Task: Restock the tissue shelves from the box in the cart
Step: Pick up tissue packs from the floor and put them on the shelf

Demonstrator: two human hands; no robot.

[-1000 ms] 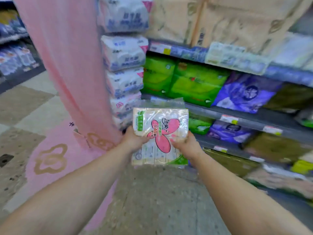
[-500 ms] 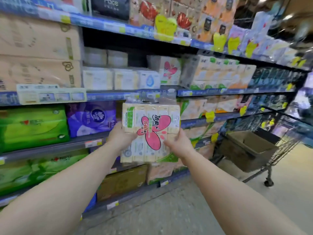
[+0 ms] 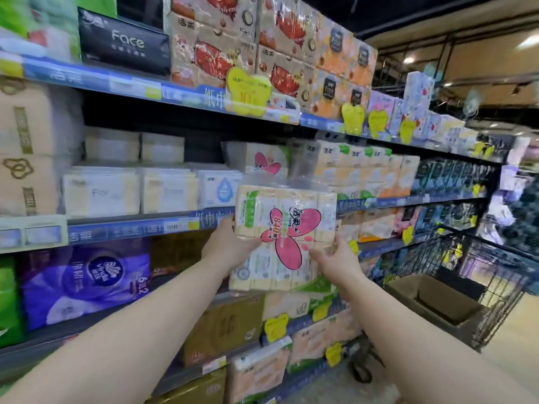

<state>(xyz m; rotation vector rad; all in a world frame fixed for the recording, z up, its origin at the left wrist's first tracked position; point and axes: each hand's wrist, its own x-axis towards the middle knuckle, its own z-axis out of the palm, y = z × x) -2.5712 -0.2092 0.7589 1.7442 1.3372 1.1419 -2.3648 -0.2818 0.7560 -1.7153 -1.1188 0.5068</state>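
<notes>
Now the left hand (image 3: 226, 246) and right hand (image 3: 335, 259) clamp their fingers on a pink-flower tissue multipack (image 3: 284, 237), held up before the shelf (image 3: 140, 225), cart (image 3: 478, 275) alongside.

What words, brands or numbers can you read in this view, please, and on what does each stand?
"Face": black pack, top shelf.
"Vinda": purple pack, lower shelf.
"840": tissue pack with pink flower, held in both hands.
"Face", faint: white pack, middle shelf.
Shelf strips, yellow tags, other packs: Chinese print, too blurred.
</notes>
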